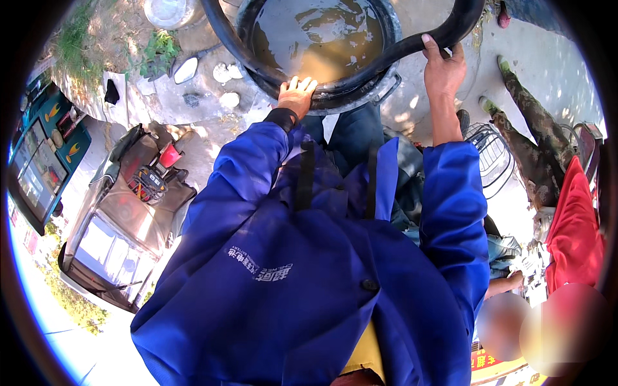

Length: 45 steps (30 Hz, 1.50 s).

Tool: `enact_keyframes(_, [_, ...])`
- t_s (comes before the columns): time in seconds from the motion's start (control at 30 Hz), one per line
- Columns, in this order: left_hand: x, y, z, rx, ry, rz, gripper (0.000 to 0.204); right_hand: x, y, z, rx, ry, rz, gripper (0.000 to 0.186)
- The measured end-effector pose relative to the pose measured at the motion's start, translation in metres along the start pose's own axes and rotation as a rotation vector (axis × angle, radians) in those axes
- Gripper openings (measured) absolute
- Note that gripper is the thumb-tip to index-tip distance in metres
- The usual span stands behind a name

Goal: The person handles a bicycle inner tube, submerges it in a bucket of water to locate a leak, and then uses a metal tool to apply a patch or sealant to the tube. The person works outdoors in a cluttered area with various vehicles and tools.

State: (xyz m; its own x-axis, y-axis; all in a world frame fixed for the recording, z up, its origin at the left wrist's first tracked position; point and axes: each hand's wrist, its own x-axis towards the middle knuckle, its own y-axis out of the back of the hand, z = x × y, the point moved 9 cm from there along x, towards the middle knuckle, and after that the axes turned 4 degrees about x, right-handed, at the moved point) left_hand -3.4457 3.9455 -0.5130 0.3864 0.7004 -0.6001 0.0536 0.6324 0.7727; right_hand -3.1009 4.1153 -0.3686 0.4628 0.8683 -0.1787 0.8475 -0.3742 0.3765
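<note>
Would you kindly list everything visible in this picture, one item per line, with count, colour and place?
inner tube: one, black, looped over the basin, top centre
basin: one, dark rim, filled with murky brown water, top centre
pale round stones: a few, whitish, on the ground left of the basin
small vehicle: one, grey-brown with windscreen, left
wire basket: one, dark, right of the blue sleeve
bystander's legs: two, camouflage trousers, upper right
red garment: one, red, far right
blue jacket: one, blue, centre, worn by the person
left hand: one, resting on the tube at the basin's near rim
right hand: one, gripping the tube at the right
</note>
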Motion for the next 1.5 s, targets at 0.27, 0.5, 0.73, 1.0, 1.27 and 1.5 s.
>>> enact_keyframes(0.27, [0.005, -0.004, -0.006, 0.029, -0.053, 0.049, 0.06, -0.013, -0.001, -0.021, -0.235, -0.003, 0.015, 0.043])
enact_keyframes(0.5, [-0.005, 0.021, -0.003, -0.021, -0.028, 0.198, 0.055, -0.01, -0.003, -0.017, -0.203, 0.011, -0.016, 0.042])
enact_keyframes(0.73, [-0.021, 0.032, -0.01, -0.067, -0.008, 0.15, 0.062, 0.006, 0.006, -0.004, 0.082, -0.113, 0.009, 0.037])
enact_keyframes(1.0, [-0.033, 0.041, -0.018, -0.104, 0.005, 0.19, 0.057, 0.007, 0.019, 0.005, 0.13, -0.21, 0.019, 0.031])
enact_keyframes(1.27, [-0.059, 0.049, -0.029, -0.126, 0.017, 0.247, 0.059, 0.004, 0.036, 0.02, 0.107, -0.323, 0.026, 0.029])
enact_keyframes(1.5, [-0.082, 0.067, -0.035, -0.155, 0.057, 0.353, 0.062, -0.005, 0.052, 0.04, 0.073, -0.418, 0.042, 0.032])
